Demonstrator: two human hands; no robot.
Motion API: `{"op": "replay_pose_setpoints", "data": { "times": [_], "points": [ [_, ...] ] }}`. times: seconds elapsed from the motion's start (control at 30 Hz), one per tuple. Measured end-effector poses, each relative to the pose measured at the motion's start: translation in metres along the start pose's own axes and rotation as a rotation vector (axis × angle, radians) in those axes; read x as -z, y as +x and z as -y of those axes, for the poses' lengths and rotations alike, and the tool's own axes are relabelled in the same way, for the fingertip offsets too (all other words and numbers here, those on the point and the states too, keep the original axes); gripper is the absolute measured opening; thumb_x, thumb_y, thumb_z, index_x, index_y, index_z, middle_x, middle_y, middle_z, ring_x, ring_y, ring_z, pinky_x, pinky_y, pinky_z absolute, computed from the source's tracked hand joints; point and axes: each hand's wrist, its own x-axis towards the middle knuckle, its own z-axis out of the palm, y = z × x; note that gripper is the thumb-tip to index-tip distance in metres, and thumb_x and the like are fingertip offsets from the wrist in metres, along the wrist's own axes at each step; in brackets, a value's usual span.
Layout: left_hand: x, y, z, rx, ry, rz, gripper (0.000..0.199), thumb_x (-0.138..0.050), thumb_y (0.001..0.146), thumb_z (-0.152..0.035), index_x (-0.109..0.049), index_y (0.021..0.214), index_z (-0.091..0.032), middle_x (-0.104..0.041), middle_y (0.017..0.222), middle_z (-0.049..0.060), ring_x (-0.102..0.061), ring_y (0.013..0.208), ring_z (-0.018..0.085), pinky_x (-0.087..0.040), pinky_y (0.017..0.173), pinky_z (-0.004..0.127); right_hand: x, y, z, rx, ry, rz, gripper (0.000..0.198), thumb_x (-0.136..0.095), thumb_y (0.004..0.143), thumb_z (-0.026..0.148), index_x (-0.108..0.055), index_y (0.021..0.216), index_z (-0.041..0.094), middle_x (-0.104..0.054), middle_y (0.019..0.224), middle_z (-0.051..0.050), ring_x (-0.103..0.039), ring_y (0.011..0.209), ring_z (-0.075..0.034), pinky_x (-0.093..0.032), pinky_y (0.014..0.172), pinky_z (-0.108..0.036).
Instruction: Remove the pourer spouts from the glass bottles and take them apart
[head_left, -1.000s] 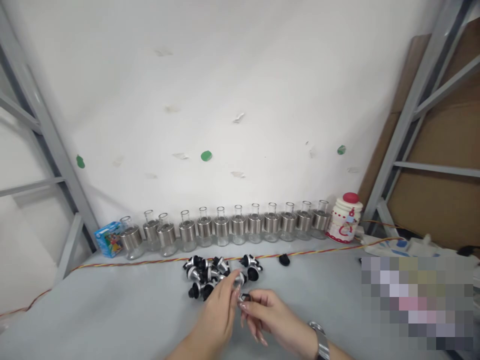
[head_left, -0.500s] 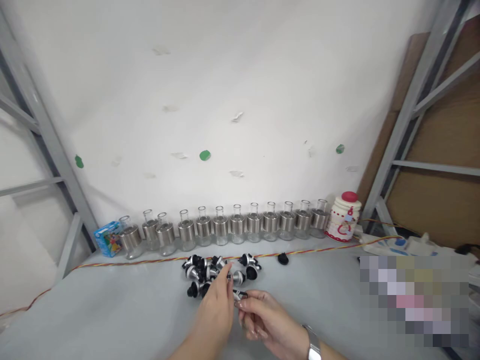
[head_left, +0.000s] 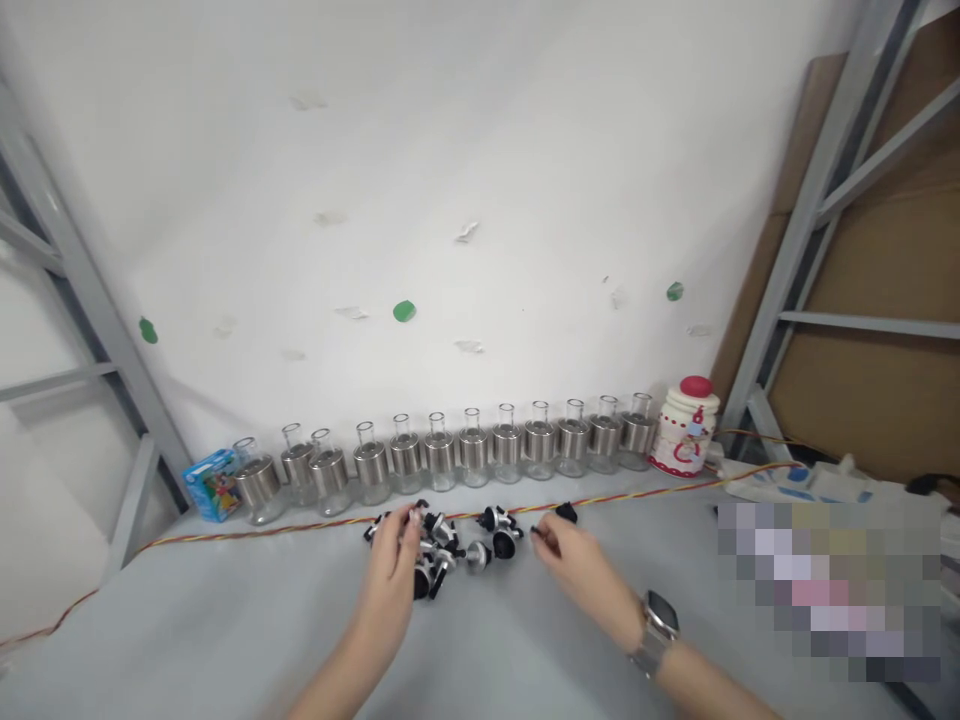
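My left hand is at the left side of a pile of silver-and-black bottle pourers, its fingers curled closed round one of them. Most of that pourer is hidden, with a small dark tip showing at the fingertips. To the right of the pile, my right hand pinches a small black cap between thumb and forefinger. Just behind its knuckles, another black cap lies on the grey table.
Several glass bottles with steel collars stand in a row along the wall. A blue box is at their left end, a white jar with a red lid at their right. A twisted red-yellow wire crosses the table.
My hands have parted: the left moved left and forward onto the pile, the right moved right and forward with a black cap. A pourer now rests at the front of the pile.
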Motion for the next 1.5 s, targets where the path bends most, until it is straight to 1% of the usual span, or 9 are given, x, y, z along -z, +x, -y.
{"op": "replay_pose_setpoints", "data": {
  "times": [0.07, 0.2, 0.33, 0.43, 0.53, 0.7, 0.9, 1.13, 1.5],
  "points": [
    [-0.01, -0.007, 0.002, 0.048, -0.077, 0.131, 0.041, -0.044, 0.076, -0.05, -0.053, 0.099, -0.017, -0.057, 0.1, 0.008, -0.056, 0.086, 0.02, -0.044, 0.074, 0.032, 0.006, 0.012, -0.02, 0.037, -0.126, -0.092, 0.01, -0.045, 0.073, 0.021, -0.055, 0.072, 0.018, -0.057, 0.067, -0.003, -0.053, 0.062, -0.017, -0.036, 0.061, -0.03],
    [-0.024, -0.016, 0.001, 0.208, -0.316, 0.292, 0.041, -0.057, 0.065, -0.053, -0.053, 0.083, -0.016, -0.061, 0.086, 0.006, -0.059, 0.082, 0.02, -0.045, 0.075, 0.034, 0.008, 0.024, -0.036, 0.035, -0.14, -0.09, 0.019, -0.048, 0.069, 0.014, -0.059, 0.085, 0.018, -0.058, 0.076, -0.006, -0.054, 0.071, -0.021, -0.038, 0.069, -0.033],
    [-0.028, -0.016, 0.0, 0.37, -0.536, 0.327, 0.04, -0.066, 0.056, -0.051, -0.048, 0.069, -0.017, -0.062, 0.076, 0.002, -0.063, 0.079, 0.019, -0.047, 0.075, 0.035, 0.002, 0.009, -0.008, 0.095, -0.059, -0.086, 0.026, -0.047, 0.075, 0.02, -0.056, 0.099, 0.018, -0.056, 0.074, -0.004, -0.052, 0.066, -0.019, -0.04, 0.065, -0.033],
    [-0.033, -0.02, 0.004, 0.359, -0.522, 0.248, 0.043, -0.067, 0.054, -0.051, -0.046, 0.07, -0.018, -0.063, 0.074, 0.002, -0.062, 0.075, 0.018, -0.048, 0.068, 0.031, -0.009, -0.02, 0.025, 0.178, 0.06, 0.155, 0.028, -0.048, 0.076, 0.024, -0.054, 0.103, 0.02, -0.058, 0.078, -0.003, -0.053, 0.066, -0.016, -0.042, 0.062, -0.027],
    [-0.037, -0.029, 0.005, 0.25, -0.33, 0.198, 0.034, -0.06, 0.065, -0.047, -0.046, 0.078, -0.019, -0.063, 0.064, -0.001, -0.061, 0.066, 0.016, -0.047, 0.063, 0.027, -0.024, -0.045, 0.045, 0.229, 0.042, 0.253, 0.044, -0.056, 0.069, 0.02, -0.047, 0.112, 0.022, -0.057, 0.094, -0.004, -0.054, 0.078, -0.017, -0.042, 0.07, -0.026],
    [-0.036, -0.042, 0.005, -0.057, 0.2, 0.227, 0.018, -0.043, 0.081, -0.039, -0.049, 0.083, -0.022, -0.067, 0.074, 0.001, -0.063, 0.071, 0.017, -0.045, 0.063, 0.025, -0.039, -0.052, 0.046, 0.163, -0.04, 0.164, 0.021, -0.049, 0.072, 0.014, -0.053, 0.092, 0.018, -0.059, 0.09, -0.006, -0.053, 0.086, -0.02, -0.039, 0.075, -0.029],
    [-0.034, -0.04, 0.013, -0.467, 0.555, 0.159, 0.014, -0.038, 0.086, -0.028, -0.05, 0.087, -0.022, -0.067, 0.071, 0.0, -0.063, 0.063, 0.014, -0.044, 0.056, 0.021, -0.036, -0.048, 0.049, 0.198, 0.028, 0.173, 0.016, -0.047, 0.073, 0.014, -0.056, 0.085, 0.019, -0.06, 0.084, -0.004, -0.054, 0.076, -0.016, -0.039, 0.069, -0.024],
    [-0.034, -0.038, 0.008, -0.953, 0.908, -0.019, 0.015, -0.044, 0.084, -0.022, -0.051, 0.071, -0.019, -0.055, 0.052, -0.002, -0.055, 0.049, 0.014, -0.036, 0.048, 0.024, -0.043, -0.049, 0.048, 0.077, 0.08, 0.179, 0.007, -0.048, 0.072, 0.02, -0.054, 0.076, 0.017, -0.061, 0.072, -0.002, -0.052, 0.062, -0.014, -0.037, 0.057, -0.022],
    [-0.033, -0.036, 0.006, -0.968, 1.0, -0.008, 0.016, -0.038, 0.084, -0.017, -0.044, 0.07, -0.021, -0.051, 0.056, -0.002, -0.047, 0.044, 0.016, -0.027, 0.045, 0.028, -0.024, -0.049, 0.063, 0.178, 0.059, 0.179, 0.008, -0.042, 0.069, 0.011, -0.045, 0.066, 0.018, -0.054, 0.068, 0.001, -0.045, 0.064, -0.011, -0.032, 0.06, -0.02]
  ]
}}
